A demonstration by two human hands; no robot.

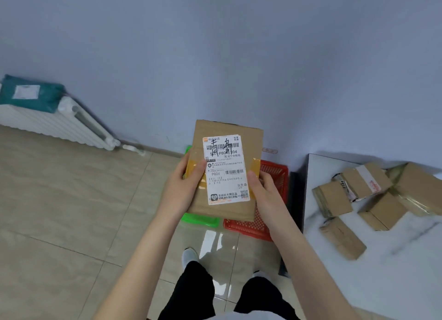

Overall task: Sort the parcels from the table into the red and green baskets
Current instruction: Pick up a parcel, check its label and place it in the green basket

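Clasping a flat brown cardboard parcel (224, 128), left hand (185, 188) and right hand (264, 194) curled fingers (200, 168) round its side edges.

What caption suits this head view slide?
Left hand and right hand hold a labelled parcel over the green basket and red basket; more parcels on the table.

The held parcel (224, 169) sits between the left hand (184, 188) at its left edge and the right hand (265, 195) at its right edge. Below it on the floor (71, 200), the left basket (201, 220) and right basket (248, 226) seemingly stand side by side. The bench (394, 260) lies right of them, carrying a cluster of parcels (380, 200). Far left, a bag (28, 95) lies on a radiator (55, 123) against the wall (215, 56).
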